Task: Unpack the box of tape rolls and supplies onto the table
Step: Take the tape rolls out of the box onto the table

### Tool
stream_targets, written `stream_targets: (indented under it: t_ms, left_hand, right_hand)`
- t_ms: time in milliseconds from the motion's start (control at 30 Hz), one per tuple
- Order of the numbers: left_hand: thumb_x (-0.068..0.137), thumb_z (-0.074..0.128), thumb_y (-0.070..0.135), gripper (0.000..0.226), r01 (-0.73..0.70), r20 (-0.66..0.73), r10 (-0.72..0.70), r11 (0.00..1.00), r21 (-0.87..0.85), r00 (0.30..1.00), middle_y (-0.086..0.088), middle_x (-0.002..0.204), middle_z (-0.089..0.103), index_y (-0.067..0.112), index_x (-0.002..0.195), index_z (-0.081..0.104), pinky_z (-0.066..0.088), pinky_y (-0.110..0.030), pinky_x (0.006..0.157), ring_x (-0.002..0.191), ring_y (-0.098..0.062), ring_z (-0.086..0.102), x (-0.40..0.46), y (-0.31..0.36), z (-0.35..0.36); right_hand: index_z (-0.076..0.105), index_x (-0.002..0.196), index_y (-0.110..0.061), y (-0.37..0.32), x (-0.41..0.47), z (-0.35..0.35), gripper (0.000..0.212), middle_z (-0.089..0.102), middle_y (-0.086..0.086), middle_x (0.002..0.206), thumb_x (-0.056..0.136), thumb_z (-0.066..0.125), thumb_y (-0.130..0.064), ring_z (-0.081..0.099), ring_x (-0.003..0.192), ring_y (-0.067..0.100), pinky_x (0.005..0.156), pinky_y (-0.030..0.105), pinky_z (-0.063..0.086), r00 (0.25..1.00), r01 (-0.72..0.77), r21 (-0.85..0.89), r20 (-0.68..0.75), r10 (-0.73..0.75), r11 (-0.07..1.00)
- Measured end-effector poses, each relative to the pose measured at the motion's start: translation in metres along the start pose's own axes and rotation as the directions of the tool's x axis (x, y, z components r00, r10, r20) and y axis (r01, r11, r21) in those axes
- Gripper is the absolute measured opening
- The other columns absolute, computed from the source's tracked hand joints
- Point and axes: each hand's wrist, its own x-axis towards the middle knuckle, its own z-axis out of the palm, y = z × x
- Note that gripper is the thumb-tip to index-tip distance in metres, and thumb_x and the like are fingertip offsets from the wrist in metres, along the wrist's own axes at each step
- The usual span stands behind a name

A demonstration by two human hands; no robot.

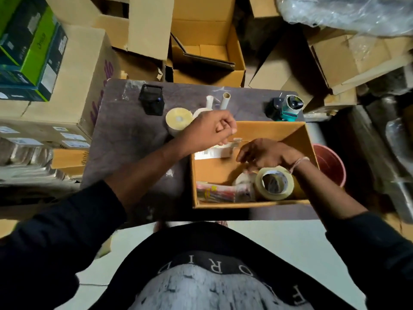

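Both hands' grip curled, contents unclear, above box [250, 166]; tape roll [275, 182] hole faces up.

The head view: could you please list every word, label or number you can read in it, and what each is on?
"ORID", part of a longer word, upside down: black shirt.
Purple lettering: large carton, too cropped to read.
Brand text: green boxes, blurred.
White label with barcode: open box, too small.
Packet print: unreadable.

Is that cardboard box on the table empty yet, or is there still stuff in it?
Not empty. The open box still holds a clear tape roll, a wrapped bundle and a colourful packet along its near side.
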Motion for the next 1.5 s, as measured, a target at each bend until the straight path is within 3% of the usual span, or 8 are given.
stream_targets:
  t_ms: [100,267,500,667,833,1067,1267,1500]
  left_hand:
    - [0.094,0.066,0.018,0.012,0.087,0.284,-0.162,0.962,0.258,0.945,0.001,0.096,0.076,0.014,0.104,0.071,0.057,-0.027,0.072,0.084,-0.015,0.075,0.002,-0.002,0.033]
    - [0.096,0.062,0.021,0.019,0.141,0.347,-0.392,0.810,0.569,0.852,-0.006,0.118,0.071,0.014,0.110,0.072,0.047,-0.029,0.081,0.110,-0.027,0.066,0.015,-0.027,0.092]
    - [0.094,0.066,0.029,0.030,0.187,0.378,-0.519,0.744,0.641,0.767,-0.006,0.121,0.069,0.014,0.120,0.069,0.057,-0.036,0.088,0.105,-0.029,0.067,0.041,-0.051,0.141]
    - [0.084,0.081,0.033,0.048,0.363,0.412,-0.594,0.778,0.513,0.691,-0.008,0.118,0.063,0.019,0.125,0.062,0.059,-0.031,0.065,0.084,-0.022,0.065,0.049,-0.058,0.156]
    - [0.077,0.087,0.043,0.084,0.222,0.509,-0.585,0.765,0.604,0.631,-0.010,0.129,0.061,0.010,0.144,0.049,0.062,-0.038,0.065,0.094,-0.027,0.070,0.056,-0.053,0.155]
    - [0.085,0.078,0.039,0.038,0.035,0.498,-0.495,0.733,0.679,0.712,-0.004,0.082,0.064,0.006,0.098,0.067,0.044,-0.032,0.061,0.076,-0.026,0.059,0.052,-0.046,0.151]
    - [0.082,0.079,0.036,0.034,0.054,0.370,-0.454,0.687,0.724,0.811,-0.006,0.082,0.058,0.009,0.081,0.058,0.037,-0.033,0.054,0.074,-0.027,0.056,0.042,-0.031,0.122]
    - [0.081,0.080,0.038,0.045,0.071,0.198,-0.297,0.697,0.713,0.934,-0.007,0.113,0.069,0.009,0.114,0.066,0.053,-0.038,0.082,0.103,-0.030,0.066,0.035,-0.013,0.076]
  right_hand:
    - [0.057,0.137,-0.020,0.028,0.003,0.028,0.066,0.062,0.006,0.134,0.077,0.085,-0.029,0.059,0.125,0.029,0.101,0.038,0.050,0.984,-0.175,-0.248,0.001,0.181,0.953]
    - [0.029,0.155,-0.033,0.053,-0.012,0.044,0.102,0.038,0.006,0.146,0.072,0.088,-0.034,0.038,0.134,0.032,0.104,0.048,0.043,0.966,-0.258,-0.385,-0.108,0.234,0.886]
    - [0.053,0.145,-0.023,0.075,-0.023,0.037,0.052,0.057,0.010,0.140,0.095,0.064,-0.014,0.059,0.124,0.031,0.106,0.037,0.049,0.957,-0.240,-0.252,-0.221,0.186,0.937]
    - [0.069,0.124,-0.017,0.083,-0.040,0.031,0.029,0.067,0.006,0.125,0.096,0.059,-0.014,0.065,0.110,0.030,0.092,0.037,0.053,0.871,-0.239,-0.277,-0.486,0.079,0.931]
    - [0.068,0.115,-0.012,0.091,-0.037,0.014,0.024,0.064,0.010,0.122,0.097,0.055,-0.018,0.060,0.109,0.030,0.088,0.042,0.053,0.773,-0.222,-0.129,-0.627,0.094,0.967]
    - [0.071,0.117,-0.018,0.088,-0.034,0.006,0.025,0.064,0.008,0.120,0.094,0.060,-0.019,0.061,0.109,0.028,0.087,0.039,0.055,0.742,-0.267,-0.164,-0.664,0.094,0.950]
    - [0.066,0.122,-0.009,0.080,-0.042,-0.004,0.032,0.067,0.015,0.117,0.090,0.067,-0.013,0.065,0.105,0.037,0.086,0.040,0.054,0.730,-0.332,-0.132,-0.663,0.166,0.934]
    - [0.069,0.113,-0.010,0.080,-0.039,-0.006,0.032,0.070,0.013,0.110,0.084,0.078,-0.020,0.067,0.100,0.035,0.084,0.039,0.054,0.727,-0.324,-0.021,-0.645,0.235,0.946]
